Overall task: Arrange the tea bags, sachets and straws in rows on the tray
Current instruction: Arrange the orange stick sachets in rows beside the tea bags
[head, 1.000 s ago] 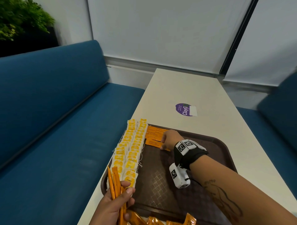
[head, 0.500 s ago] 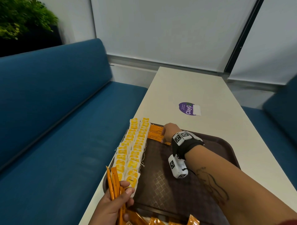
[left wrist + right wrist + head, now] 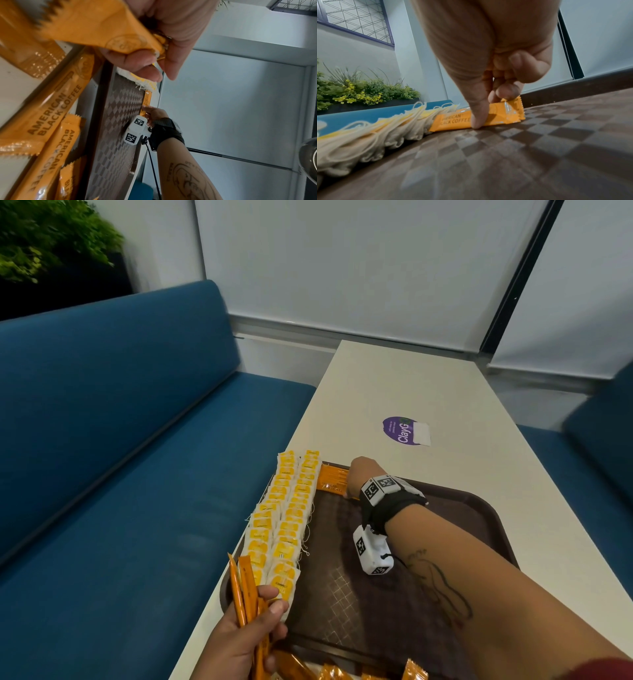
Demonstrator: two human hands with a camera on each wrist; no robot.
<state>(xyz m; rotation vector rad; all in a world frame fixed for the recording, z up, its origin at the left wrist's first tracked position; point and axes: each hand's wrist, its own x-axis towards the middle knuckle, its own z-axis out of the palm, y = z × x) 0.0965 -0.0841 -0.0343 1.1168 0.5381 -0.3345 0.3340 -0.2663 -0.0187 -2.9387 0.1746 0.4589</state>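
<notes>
Several thin, light, slippery coffee sachets (image 3: 247, 587) fan from my left grip (image 3: 239, 642), while my right grip (image 3: 358, 477) pinches one sachet (image 3: 496, 115) mid-length against the tray (image 3: 479, 508), just beside the soft tea bags (image 3: 287, 508).

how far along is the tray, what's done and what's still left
Done: two rows of tea bags line the tray along its left side. In hand: the right hand sets coffee sachets at the far edge; the left hand holds a bunch of spare sachets. Left: loose sachets off the near rim. No straws visible.
</notes>
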